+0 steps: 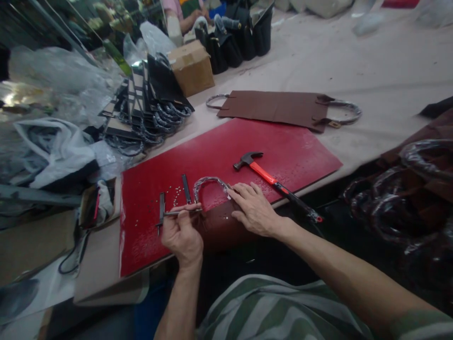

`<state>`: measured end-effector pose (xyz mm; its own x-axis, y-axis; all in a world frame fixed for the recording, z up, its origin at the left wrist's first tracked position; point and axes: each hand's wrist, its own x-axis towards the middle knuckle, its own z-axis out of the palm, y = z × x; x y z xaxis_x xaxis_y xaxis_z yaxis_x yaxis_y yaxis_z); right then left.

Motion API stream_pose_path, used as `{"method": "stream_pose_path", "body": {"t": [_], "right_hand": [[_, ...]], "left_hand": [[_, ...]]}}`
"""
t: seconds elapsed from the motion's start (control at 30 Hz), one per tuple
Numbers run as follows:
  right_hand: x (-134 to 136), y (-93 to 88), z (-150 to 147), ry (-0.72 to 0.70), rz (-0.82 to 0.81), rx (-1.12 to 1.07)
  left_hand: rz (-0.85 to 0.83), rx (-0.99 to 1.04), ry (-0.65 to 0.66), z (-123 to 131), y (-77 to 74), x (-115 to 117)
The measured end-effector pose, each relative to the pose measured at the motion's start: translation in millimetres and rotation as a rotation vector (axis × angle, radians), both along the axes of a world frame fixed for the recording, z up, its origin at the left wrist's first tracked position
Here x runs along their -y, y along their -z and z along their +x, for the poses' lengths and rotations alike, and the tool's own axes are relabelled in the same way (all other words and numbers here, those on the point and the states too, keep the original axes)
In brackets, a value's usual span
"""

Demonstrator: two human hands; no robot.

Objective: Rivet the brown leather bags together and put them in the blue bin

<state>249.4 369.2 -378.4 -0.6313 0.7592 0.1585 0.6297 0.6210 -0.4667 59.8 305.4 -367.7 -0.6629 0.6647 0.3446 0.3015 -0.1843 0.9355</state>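
My left hand (182,240) is closed round a thin silver pen-like tool (191,211), whose tip points right at the brown bag panel (217,229). That panel lies at the near edge of a red mat (205,148). A curved handle (210,179) wrapped in clear plastic rises from its far side. Fingers stretched out, my right hand (255,211) rests on the panel beside the handle's right end. What lies beneath its fingertips is hidden. Two dark metal bar tools (186,189) and several tiny pale bits (175,191) lie near my left hand.
A claw hammer (264,174) with an orange-and-black grip lies right of my hands. Beyond the mat is another brown panel with handles (272,107). Black handled pieces (148,104) and a cardboard box (191,66) stand far left; a person (187,19) sits behind. Wrapped handles (389,203) are at right.
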Motion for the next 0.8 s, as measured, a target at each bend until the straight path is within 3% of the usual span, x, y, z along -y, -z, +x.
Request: {"method": "stream_pose_path", "body": {"t": [0.13,0.23,0.3,0.47,0.6,0.7,0.8], "right_hand": [[0,4.9,-2,0.075,-0.036,-0.133],[-3,8.1,-11,0.138,-0.058,-0.217],[-9,5.9,-19,0.168,-0.079,-0.223],[-22,-16.1,-25,0.155,-0.176,-0.082],[-17,-36.6,-17,-0.01,-0.279,-0.035],[-12,-44.2,-7,0.019,-0.277,0.008],[-8,-45.3,4,0.08,-0.219,0.08]], "left_hand": [[-0.268,-0.325,-0.116,-36,-8.6,-11],[-0.48,-0.586,-0.242,-61,4.1,-15],[-0.533,-0.679,-0.246,-70,13.9,-17],[-0.468,-0.708,-0.133,-73,23.2,-17],[-0.326,-0.631,-0.088,-70,21.1,-5],[-0.138,-0.597,-0.165,-66,20.5,10],[-0.062,-0.524,-0.21,-50,22.0,39]]}}
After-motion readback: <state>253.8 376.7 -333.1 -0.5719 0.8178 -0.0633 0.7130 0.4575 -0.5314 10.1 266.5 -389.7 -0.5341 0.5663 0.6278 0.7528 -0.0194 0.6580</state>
